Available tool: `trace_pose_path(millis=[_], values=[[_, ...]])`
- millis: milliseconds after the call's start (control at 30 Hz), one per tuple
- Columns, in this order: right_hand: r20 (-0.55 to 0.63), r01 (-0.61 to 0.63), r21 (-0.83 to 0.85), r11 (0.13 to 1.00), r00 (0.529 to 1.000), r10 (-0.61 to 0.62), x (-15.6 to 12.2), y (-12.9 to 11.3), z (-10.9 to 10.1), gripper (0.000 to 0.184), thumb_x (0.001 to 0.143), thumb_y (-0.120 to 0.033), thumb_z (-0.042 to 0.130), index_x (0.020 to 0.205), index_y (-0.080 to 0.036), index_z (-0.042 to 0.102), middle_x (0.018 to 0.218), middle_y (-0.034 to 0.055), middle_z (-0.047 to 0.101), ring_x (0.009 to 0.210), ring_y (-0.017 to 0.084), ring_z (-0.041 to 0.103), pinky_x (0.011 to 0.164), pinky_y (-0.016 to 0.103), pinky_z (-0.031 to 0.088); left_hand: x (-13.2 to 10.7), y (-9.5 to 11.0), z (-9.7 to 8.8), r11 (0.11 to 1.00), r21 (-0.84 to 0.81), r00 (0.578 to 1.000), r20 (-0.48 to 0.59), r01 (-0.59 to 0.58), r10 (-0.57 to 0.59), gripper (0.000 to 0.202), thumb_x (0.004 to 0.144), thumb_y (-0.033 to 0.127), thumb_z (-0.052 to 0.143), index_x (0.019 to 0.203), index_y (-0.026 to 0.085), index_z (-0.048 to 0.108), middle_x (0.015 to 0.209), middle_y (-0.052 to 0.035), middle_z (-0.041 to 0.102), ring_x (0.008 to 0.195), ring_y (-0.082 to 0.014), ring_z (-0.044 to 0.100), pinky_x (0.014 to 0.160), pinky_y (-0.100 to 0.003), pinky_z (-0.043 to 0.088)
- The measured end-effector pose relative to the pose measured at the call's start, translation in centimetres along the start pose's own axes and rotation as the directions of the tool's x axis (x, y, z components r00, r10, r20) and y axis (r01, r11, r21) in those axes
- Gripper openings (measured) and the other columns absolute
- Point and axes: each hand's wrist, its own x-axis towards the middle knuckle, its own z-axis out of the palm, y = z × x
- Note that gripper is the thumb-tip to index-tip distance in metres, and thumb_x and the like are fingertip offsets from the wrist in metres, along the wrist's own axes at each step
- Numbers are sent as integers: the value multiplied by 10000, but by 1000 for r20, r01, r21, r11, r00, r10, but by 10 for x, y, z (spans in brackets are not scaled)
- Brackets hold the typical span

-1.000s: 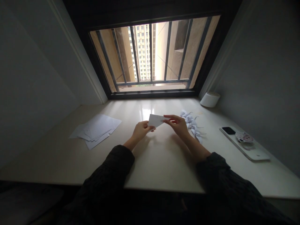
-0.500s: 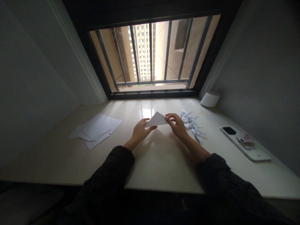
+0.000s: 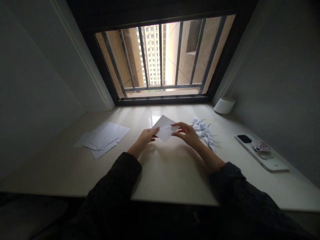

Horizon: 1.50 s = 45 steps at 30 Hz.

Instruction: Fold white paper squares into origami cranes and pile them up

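Note:
A small white sheet of paper (image 3: 164,128), its outline a diamond with a crease across the middle, is held up between my two hands above the white sill. My left hand (image 3: 146,137) pinches its left corner, thumb on top and the other fingers beneath. At the right corner, my right hand (image 3: 186,131) grips the paper between thumb and fingertips. Just beyond that hand lie several folded white paper cranes (image 3: 203,131) in a slanting row.
A loose pile of white paper sheets (image 3: 105,136) lies on the left of the sill (image 3: 172,180). On the right are a white phone (image 3: 262,155) with a round grip on its back and a white cylinder-like object (image 3: 224,105). A barred window (image 3: 162,100) stands behind.
The paper has opened from a folded triangle into a diamond, its lower half now showing. My left thumb has moved up onto its face, and my right fingers have shifted slightly inward.

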Motion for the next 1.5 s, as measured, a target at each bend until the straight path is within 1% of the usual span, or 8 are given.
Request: trace_pose_path(millis=[200, 400, 533, 767, 933, 1133, 1333, 1500], values=[[32, -49, -49, 998, 998, 51, -2, 0, 0, 393, 566, -386, 808, 925, -242, 736, 927, 46, 733, 758, 206, 681, 781, 368, 549, 1, 8, -8, 1000, 16, 997, -77, 16, -14, 439, 642, 515, 716, 850, 128, 692, 819, -100, 693, 718, -174, 627, 602, -254, 411], [-160, -157, -10, 988, 975, 153, 1, 5, -1, 289, 668, -491, 717, 699, -205, 747, 671, 53, 728, 674, 207, 680, 713, 351, 538, -6, 18, -7, 979, -27, 980, 8, -200, 201, 756, 697, 515, 689, 1364, 264, 436, 975, -80, 695, 830, -215, 688, 694, -284, 483], [-222, -232, 150, 961, 939, 261, 4, 6, -1, 342, 619, -511, 749, 715, -182, 747, 665, 71, 727, 649, 196, 681, 699, 337, 548, -4, 14, -5, 952, 27, 952, 58, -304, 302, 583, 659, 492, 730, 1152, 194, 641, 980, -110, 709, 915, -234, 671, 742, -301, 493], [-324, -213, 220, 952, 904, 278, 1, 2, 6, 332, 606, -490, 768, 723, -179, 748, 671, 65, 727, 696, 209, 692, 718, 356, 563, -3, 5, 6, 935, 54, 919, -170, -352, 356, 366, 623, 461, 756, 789, 135, 737, 798, -92, 721, 780, -189, 651, 742, -321, 508], [-424, -150, 292, 945, 865, 268, 1, 6, 12, 339, 585, -443, 795, 788, -176, 749, 743, 60, 737, 713, 208, 692, 749, 382, 571, -9, 5, 17, 932, -113, 923, -221, -344, 314, 401, 617, 434, 769, 871, 129, 707, 829, -85, 718, 781, -165, 656, 763, -307, 501], [-430, -103, 331, 938, 868, 247, 1, 1, 11, 283, 590, -382, 807, 787, -190, 742, 730, 39, 734, 690, 180, 681, 744, 356, 563, -12, 8, 14, 917, 2, 910, -124, -398, 395, 645, 660, 439, 743, 1210, 160, 551, 789, -58, 703, 757, -173, 658, 646, -257, 488], [-330, -100, 205, 974, 929, 166, -1, -6, 11, 298, 596, -398, 798, 800, -188, 740, 716, 46, 730, 656, 184, 668, 648, 323, 540, -10, 8, 14, 944, -70, 946, -1, -324, 324, 636, 665, 428, 746, 1210, 149, 572, 971, -111, 713, 862, -208, 662, 743, -311, 508], [-323, -95, 165, 982, 935, 145, -2, -8, 15, 296, 601, -406, 789, 800, -193, 743, 744, 51, 736, 679, 199, 674, 662, 338, 540, -14, 9, 21, 936, -118, 941, -115, -332, 319, 488, 621, 417, 776, 1007, 131, 691, 905, -100, 734, 830, -225, 676, 784, -345, 508]])
